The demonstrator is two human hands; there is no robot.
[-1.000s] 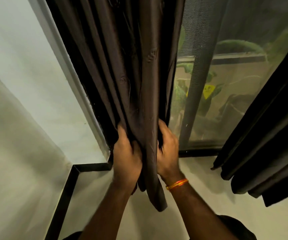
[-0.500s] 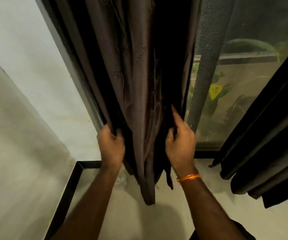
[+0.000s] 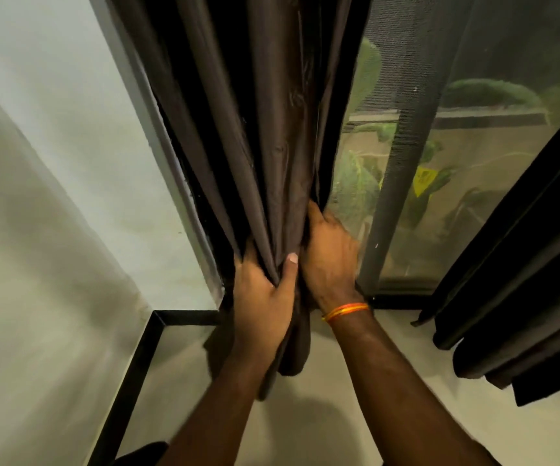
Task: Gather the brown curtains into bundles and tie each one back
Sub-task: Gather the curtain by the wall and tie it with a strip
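The left brown curtain [image 3: 258,129] hangs in front of the window's left edge, its folds drawn into a narrow bundle near the bottom. My left hand [image 3: 265,304] grips the bundle from the left, thumb across its front. My right hand [image 3: 330,260], with an orange thread on the wrist, presses in on the bundle's right side, fingers tucked behind the cloth. The curtain's tail hangs below both hands. A second brown curtain [image 3: 520,290] hangs loose at the right edge of the view.
A mesh-covered window [image 3: 457,136] with plants behind it lies between the two curtains. A dark vertical frame bar [image 3: 393,210] stands just right of my right hand. Pale wall [image 3: 53,163] fills the left; black skirting [image 3: 130,381] edges the floor.
Both hands have come together from a spread grip, squeezing the left curtain's folds into a tighter bundle. The view has shifted slightly leftward.
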